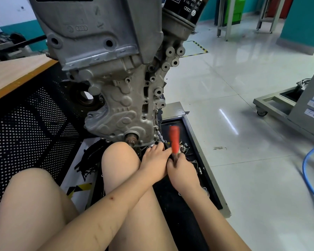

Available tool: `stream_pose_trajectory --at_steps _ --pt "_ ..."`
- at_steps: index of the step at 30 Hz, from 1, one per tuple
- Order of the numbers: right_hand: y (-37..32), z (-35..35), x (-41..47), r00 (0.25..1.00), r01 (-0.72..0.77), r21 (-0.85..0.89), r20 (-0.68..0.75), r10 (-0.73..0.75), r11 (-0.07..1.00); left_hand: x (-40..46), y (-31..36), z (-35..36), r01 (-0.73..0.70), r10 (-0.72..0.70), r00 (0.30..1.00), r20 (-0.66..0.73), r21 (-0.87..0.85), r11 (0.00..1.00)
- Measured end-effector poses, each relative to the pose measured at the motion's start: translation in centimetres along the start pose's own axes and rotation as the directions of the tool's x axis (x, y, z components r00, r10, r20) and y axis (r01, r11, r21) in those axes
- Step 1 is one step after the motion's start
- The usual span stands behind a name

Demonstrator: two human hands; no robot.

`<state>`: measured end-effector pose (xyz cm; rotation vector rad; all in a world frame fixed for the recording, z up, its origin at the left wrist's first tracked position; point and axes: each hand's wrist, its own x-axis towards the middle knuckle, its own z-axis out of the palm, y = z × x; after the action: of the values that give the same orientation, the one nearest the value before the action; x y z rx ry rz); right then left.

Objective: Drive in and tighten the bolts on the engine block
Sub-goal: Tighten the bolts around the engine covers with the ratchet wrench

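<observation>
Slippage worries me: my right hand (181,170) grips the blurred red-handled tool (174,140) while my left hand (156,156) pinches near its tip at the engine block (120,98)'s lower corner, so a skidding bit could jab those fingers.

Bare forearms (105,211), bare knees (120,160).

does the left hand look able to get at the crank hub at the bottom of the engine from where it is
Probably yes. The left hand sits just right of the crank hub with no tool between them; only the raised knee crowds the approach from below.
</observation>
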<state>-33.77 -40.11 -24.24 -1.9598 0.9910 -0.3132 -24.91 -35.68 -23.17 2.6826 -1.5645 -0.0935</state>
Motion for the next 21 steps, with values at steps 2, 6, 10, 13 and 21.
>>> stream_pose_trajectory --at_steps 2,6,10,13,21 --pt "0.1 0.3 -0.3 0.994 0.101 -0.257 -0.005 -0.106 0.961 0.0 -0.1 -0.1 0.002 -0.001 1.0 0.015 -0.04 0.999" --pt "0.2 0.3 0.1 0.995 0.089 -0.246 -0.024 -0.098 0.965 0.2 0.1 -0.3 -0.013 0.013 1.0 0.022 0.016 1.0" --pt "0.3 0.2 0.4 0.999 -0.018 -0.125 -0.048 0.012 0.992 0.4 0.0 -0.1 0.022 -0.021 1.0 -0.008 0.042 0.999" --pt "0.4 0.4 0.5 0.998 -0.023 -0.08 -0.064 0.018 0.997 0.3 -0.1 0.0 0.021 -0.021 1.0 -0.007 0.038 0.999" --pt "0.5 0.4 1.0 0.975 -0.215 0.511 0.059 0.215 0.832 0.2 -0.1 0.1 0.005 -0.005 1.0 0.003 0.059 0.998"
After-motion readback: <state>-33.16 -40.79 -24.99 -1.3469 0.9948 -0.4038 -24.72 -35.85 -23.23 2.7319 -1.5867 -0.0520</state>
